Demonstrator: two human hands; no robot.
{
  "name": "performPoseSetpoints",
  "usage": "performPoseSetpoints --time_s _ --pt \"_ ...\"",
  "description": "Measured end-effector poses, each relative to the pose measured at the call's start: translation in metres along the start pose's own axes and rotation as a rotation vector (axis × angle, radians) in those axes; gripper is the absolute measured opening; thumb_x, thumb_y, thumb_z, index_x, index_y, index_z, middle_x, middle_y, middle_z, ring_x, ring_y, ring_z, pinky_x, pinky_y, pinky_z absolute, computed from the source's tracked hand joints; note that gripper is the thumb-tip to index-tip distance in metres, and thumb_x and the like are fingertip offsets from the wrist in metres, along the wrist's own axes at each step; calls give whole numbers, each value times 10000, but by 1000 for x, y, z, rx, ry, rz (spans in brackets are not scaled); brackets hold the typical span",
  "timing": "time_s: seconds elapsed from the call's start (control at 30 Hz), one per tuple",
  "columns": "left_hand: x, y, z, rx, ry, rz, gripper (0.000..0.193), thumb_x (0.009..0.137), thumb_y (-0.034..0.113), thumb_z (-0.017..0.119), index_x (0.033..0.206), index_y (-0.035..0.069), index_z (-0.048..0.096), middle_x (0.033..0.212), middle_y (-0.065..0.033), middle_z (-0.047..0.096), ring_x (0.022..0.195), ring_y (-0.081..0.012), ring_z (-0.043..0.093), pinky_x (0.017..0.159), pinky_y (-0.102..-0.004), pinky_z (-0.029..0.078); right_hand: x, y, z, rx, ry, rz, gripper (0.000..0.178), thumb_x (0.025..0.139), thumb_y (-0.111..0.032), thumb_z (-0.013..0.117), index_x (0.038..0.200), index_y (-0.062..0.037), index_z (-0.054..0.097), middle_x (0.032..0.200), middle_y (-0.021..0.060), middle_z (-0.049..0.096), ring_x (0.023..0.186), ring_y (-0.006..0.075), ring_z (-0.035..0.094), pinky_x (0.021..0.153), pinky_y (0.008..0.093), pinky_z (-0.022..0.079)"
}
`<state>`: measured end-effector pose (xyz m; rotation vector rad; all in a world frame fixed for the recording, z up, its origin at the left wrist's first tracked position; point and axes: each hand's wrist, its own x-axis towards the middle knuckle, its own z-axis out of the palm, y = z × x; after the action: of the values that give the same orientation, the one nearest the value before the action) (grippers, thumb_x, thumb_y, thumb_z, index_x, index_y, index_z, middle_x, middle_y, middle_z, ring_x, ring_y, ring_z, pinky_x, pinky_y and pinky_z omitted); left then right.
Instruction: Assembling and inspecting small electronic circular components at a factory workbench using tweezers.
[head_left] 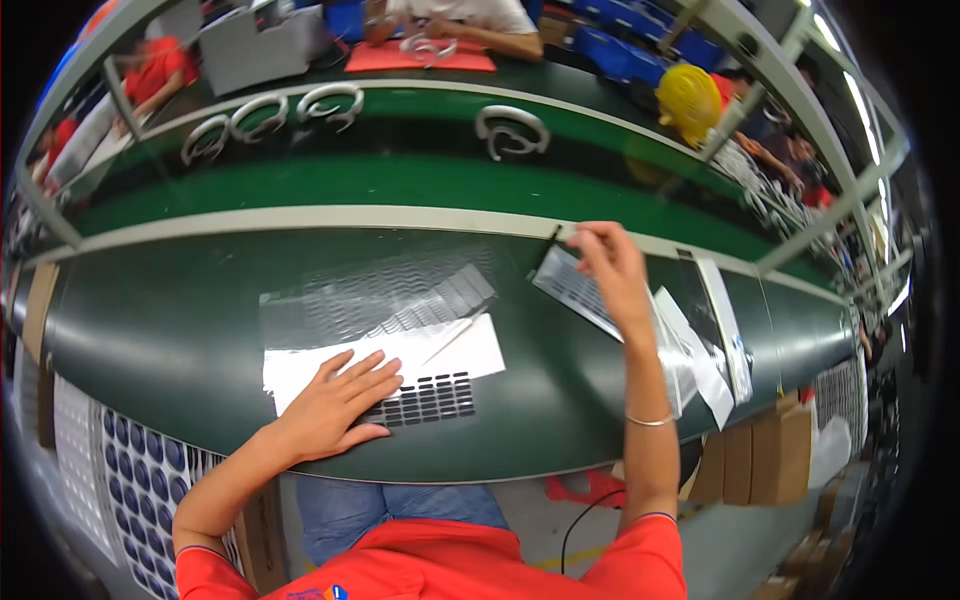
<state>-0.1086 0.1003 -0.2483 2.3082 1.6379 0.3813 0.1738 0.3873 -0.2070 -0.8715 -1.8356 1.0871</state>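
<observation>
A dark green workbench [180, 340] runs under a green conveyor belt [400, 180] carrying white headbands [511, 131]. The left hand [335, 405] lies flat, fingers spread, on a white backing sheet [450, 350] beside rows of small black stickers [430, 398] — nothing gripped. The right hand [612, 268] pinches the corner of a clear sticker sheet [572, 285], lifted near the bench's far edge — other clear sheets [700, 360] lie just right.

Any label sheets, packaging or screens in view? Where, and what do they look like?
White sheet with rows of small black rectangular stickers: under the left hand.
Clear film sheets with grey sticker rows: behind it.
Grey-patterned sheet: pinched by the right hand.
Sheets of dark blue oval stickers: lower left.
Brown cartons: lower right.
No screens.
</observation>
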Motion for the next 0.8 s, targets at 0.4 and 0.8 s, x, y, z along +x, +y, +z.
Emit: performPoseSetpoints --time_s 0.4,0.8 --pt "-13 -12 13 28 123 -14 637 871 393 659 1374 46 478 1450 -143 450 1379 -295 393 1123 -476 287 27 22 29 -1022 -252 -318 177 925 -148 582 1001 -1 643 957 199 645 894 389 616 743 428 489" --pt "-83 20 21 285 447 54 286 903 235 650 1110 39 656 1260 -109 620 1184 -228 598 1002 -345 439 29 24 57 -1046 -162 4 366 970 -318 542 858 25 597 705 185 605 643 359 576 638 415 452"
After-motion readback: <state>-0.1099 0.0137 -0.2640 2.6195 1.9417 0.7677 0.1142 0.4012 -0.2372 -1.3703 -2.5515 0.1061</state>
